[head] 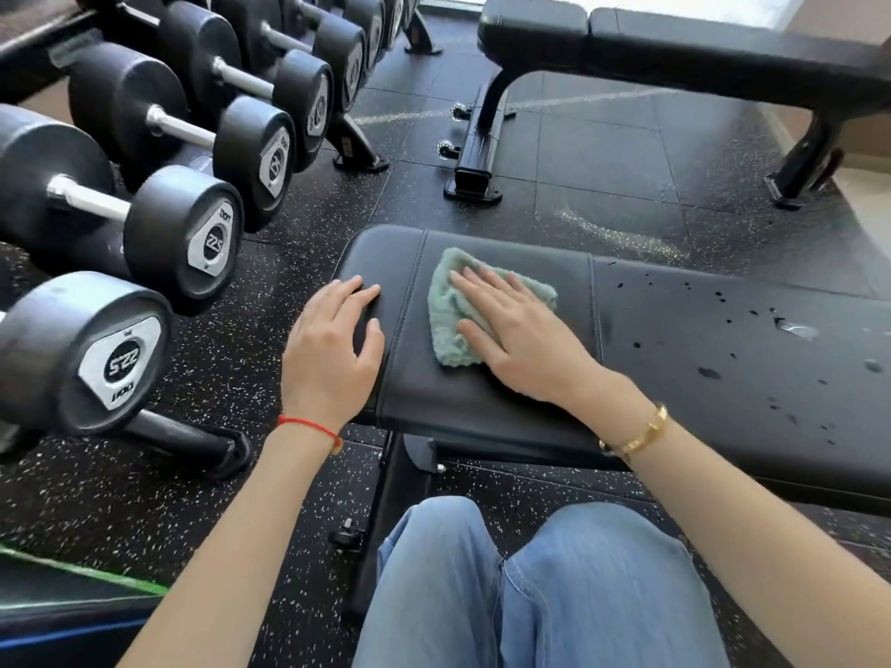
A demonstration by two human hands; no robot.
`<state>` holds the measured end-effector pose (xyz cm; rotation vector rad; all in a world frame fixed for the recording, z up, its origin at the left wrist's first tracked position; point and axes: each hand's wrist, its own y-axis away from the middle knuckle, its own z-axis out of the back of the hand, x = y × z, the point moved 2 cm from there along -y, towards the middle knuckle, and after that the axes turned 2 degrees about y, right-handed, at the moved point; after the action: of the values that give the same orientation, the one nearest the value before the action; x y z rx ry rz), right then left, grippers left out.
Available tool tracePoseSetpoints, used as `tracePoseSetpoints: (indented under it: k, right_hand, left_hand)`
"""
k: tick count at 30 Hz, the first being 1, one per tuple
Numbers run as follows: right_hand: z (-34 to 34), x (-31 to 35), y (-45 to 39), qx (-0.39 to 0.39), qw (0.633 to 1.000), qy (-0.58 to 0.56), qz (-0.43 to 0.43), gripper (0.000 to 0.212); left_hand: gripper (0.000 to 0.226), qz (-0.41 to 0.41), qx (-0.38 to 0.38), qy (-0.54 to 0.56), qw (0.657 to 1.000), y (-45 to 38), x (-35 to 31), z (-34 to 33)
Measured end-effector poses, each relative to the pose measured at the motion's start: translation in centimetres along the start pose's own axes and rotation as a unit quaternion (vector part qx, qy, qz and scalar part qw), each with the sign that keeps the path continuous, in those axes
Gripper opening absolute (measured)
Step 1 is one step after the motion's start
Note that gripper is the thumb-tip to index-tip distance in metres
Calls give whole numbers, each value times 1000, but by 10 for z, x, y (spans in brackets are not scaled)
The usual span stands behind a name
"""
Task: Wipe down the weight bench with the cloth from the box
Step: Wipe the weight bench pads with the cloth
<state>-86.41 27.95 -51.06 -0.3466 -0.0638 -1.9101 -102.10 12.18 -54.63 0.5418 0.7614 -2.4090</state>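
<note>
I read 22.5 on the silver end plates of the 2 nearest dumbbells (144, 233) on the rack at my left; one plate is turned upside down, and the small brand mark beside the number is too blurred to make out. Numbers on the dumbbells further back are unreadable.

My right hand (520, 330) lies flat with fingers straight and spread, pressing the pale green cloth (448, 306) onto the seat pad of the weight bench (482, 397). Most of the cloth's right part is hidden under my palm. My left hand (332, 344) rests on the pad's left end, fingers loosely bent over its edge, holding nothing.

Dark droplets (708, 373) speckle the longer pad to the right, which runs out of frame. A second bench (675, 45) stands beyond, cut off at the top right.
</note>
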Motion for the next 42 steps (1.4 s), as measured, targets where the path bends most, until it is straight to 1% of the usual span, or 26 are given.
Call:
tracePoseSetpoints:
  k: [1,3,4,6,8,10,11,13,16,18,19,21,24,26,27,29,31,33,35,37,39,41,42]
  right_hand:
    - [2,5,18,7,1000,0,26,56]
    - [6,1,49,16,999,19,45,57]
    - [10,-9,54,15,999,26,36,57]
    - [15,-33,41,5,999,41,-16,56]
    - [15,-48,0,-7,996,46,-71,53]
    - [5,-40,-41,-17,994,43,-94,50]
    - [-3,-29,-55,-21,995,36,-89,50]
    - [-15,-1,-58,-22,999,14,-46,50]
    - [-13,23,-7,-9,998,3,55,51]
    - [-7,17,30,2,997,9,76,52]
    - [-2,6,38,3,998,11,67,52]
    - [5,-18,28,-4,1000,19,20,53]
    - [3,-30,-37,-19,998,29,-57,51]
    - [-10,-16,-78,-23,996,30,-76,51]
    - [-16,-6,-89,-26,997,22,-70,51]
    - [-21,10,-83,-24,999,-4,-30,49]
    - [-14,17,-49,-13,999,-27,36,48]
    - [-7,15,-9,6,996,-32,83,48]
    - [-3,3,7,20,996,-28,83,50]
    - [-1,-10,-15,17,998,-27,46,54]
    - [-6,-12,-64,1,1000,-19,8,54]
    - [-20,3,-113,-7,1000,-6,-12,49]
    - [-28,16,-129,-11,1000,-4,-8,47]
  left_hand:
    - [46,2,0,-1,1000,0,0,0]
    - [45,4,-1,-4,1000,1,0,1]
    - [45,5,-2,-6,1000,1,0,1]
    - [45,6,0,-9,1000,2,0,0]
    - [46,8,0,-9,1000,2,-1,0]
    - [47,9,-2,-4,1000,1,-1,0]
    - [47,10,-2,-3,1000,2,-1,-1]
    - [47,13,-7,-4,1000,2,0,0]
    - [48,18,-10,-4,1000,3,0,1]
    - [47,21,-16,2,1000,4,1,2]
    - [47,24,-20,8,999,5,1,3]
    - [46,29,-25,16,999,6,2,4]
    - [46,29,-30,20,999,7,2,3]
    - [46,26,-33,24,999,5,3,3]
    - [47,24,-35,25,999,5,4,2]
    - [47,23,-38,24,999,6,4,2]
    - [47,29,-38,28,998,7,3,3]
    - [48,34,-39,32,998,8,2,3]
    - [48,34,-41,32,998,7,2,3]
    - [47,32,-46,30,998,7,1,3]
    - [47,33,-47,28,998,6,0,4]
    - [47,35,-46,28,998,6,0,4]
    - [48,35,-45,28,998,6,0,4]
